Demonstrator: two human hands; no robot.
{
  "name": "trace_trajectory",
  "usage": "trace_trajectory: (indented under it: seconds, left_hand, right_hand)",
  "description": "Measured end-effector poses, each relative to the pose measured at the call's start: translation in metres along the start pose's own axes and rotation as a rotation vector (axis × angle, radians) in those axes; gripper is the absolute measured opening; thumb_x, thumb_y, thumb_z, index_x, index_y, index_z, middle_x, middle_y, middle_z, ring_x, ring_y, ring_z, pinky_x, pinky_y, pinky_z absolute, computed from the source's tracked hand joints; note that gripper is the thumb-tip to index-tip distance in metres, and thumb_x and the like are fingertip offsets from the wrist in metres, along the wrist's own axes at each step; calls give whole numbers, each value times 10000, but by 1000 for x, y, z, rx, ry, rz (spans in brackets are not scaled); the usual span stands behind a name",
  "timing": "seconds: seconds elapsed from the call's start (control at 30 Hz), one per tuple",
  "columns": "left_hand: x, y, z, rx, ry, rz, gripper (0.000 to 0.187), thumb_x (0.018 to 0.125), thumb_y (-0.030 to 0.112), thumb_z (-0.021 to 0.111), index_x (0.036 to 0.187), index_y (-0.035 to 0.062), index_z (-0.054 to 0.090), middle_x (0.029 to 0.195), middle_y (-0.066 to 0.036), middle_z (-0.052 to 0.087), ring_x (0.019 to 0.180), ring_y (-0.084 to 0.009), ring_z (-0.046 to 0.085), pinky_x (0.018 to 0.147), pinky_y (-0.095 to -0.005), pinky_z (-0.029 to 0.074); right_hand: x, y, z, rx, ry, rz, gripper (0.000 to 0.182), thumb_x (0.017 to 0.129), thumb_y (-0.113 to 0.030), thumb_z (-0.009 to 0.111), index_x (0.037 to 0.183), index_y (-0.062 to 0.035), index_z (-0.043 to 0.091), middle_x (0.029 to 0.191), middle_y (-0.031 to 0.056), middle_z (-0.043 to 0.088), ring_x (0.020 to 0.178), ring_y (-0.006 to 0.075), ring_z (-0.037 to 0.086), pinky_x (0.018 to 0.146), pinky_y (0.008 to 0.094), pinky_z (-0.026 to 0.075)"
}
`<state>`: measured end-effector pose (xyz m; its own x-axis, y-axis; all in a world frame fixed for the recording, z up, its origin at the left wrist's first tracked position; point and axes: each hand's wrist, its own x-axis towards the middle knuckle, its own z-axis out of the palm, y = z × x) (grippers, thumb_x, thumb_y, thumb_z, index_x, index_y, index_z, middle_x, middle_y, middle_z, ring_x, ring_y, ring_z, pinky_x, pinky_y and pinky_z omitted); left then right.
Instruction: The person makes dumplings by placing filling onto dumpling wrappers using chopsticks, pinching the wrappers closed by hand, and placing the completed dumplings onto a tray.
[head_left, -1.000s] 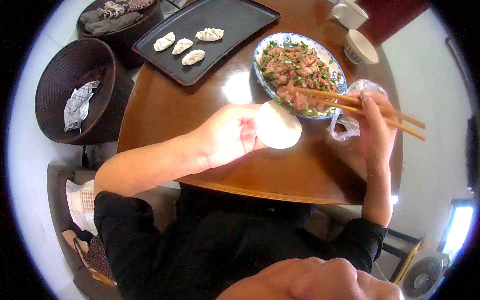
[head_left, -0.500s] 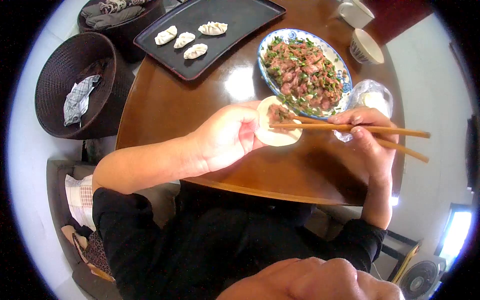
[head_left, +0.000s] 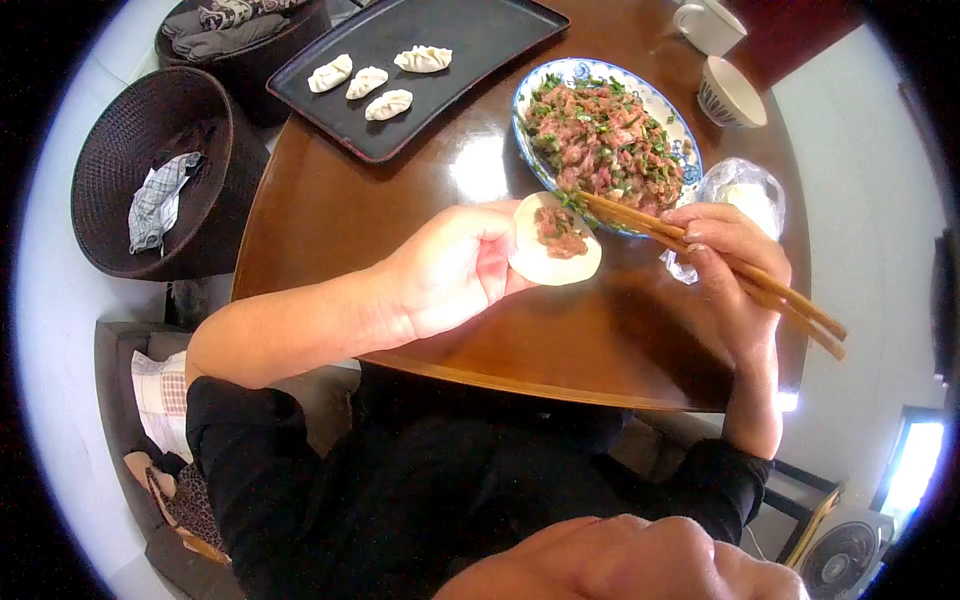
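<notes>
A round dumpling wrapper (head_left: 572, 272) lies across the fingers of my left hand (head_left: 462, 258), its edge pinched near the thumb. A smear of meat filling (head_left: 559, 233) sits in the middle of it. My right hand (head_left: 735, 262) grips a pair of wooden chopsticks (head_left: 690, 243), whose tips point left and touch the near rim of the plate. On that blue-and-white plate (head_left: 690, 152) is a heap of minced meat with chopped greens (head_left: 608, 135). Beside my right hand, a clear plastic bag (head_left: 770, 195) holds something pale, partly hidden by the hand.
On the wooden table (head_left: 330, 235), a black tray (head_left: 470, 50) at the back left carries several pleated dumplings (head_left: 388, 104). A patterned bowl (head_left: 733, 93) and a white mug (head_left: 710, 27) stand at the back right. Woven baskets (head_left: 225, 170) with cloths stand left of the table.
The chopstick tips have left the filling on the wrapper and swung up toward the plate, closing together. The left hand with the wrapper has hardly moved.
</notes>
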<state>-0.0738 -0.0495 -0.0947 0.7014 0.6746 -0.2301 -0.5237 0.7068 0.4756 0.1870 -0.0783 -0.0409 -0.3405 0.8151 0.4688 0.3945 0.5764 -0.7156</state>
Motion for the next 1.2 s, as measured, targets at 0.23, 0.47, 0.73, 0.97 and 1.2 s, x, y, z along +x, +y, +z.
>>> trace_trajectory:
  seconds: [0.23,0.47,0.73,0.97,1.2]
  left_hand:
    - [1,-2,-6,-6,-38,-9,369,908,62,411,1246,-67,482,1237,-168,583,1155,-252,571,1042,-381,423]
    - [-1,-3,-4,68,-25,-8,457,884,35,416,1324,-87,412,1293,-179,543,1197,-248,545,1060,-364,411]
    - [-6,-1,0,107,-17,-23,489,873,31,402,1349,-81,382,1307,-186,534,1213,-250,534,1061,-363,405]
    - [-5,0,3,135,-8,-76,516,845,24,405,1351,-79,385,1315,-183,531,1220,-243,528,1058,-354,402]
    - [-3,1,-1,150,-4,-78,519,844,42,422,1348,-80,391,1309,-180,539,1208,-239,539,1051,-352,409]
  right_hand:
    - [-3,-13,-7,100,-48,-29,141,802,32,632,938,6,660,960,199,683,928,278,660,816,362,517]
    - [-8,-17,-5,151,-35,25,123,808,-34,632,922,5,653,960,201,685,896,280,662,802,371,518]
    - [-10,-14,-17,177,313,108,147,858,-72,593,972,18,618,934,192,665,848,248,652,767,380,552]
    - [-5,-19,-14,270,293,231,144,868,-10,578,999,31,623,930,157,669,838,221,668,755,331,562]
    - [-4,-7,-4,129,204,353,117,882,-2,565,969,24,639,954,135,674,891,184,659,792,301,541]
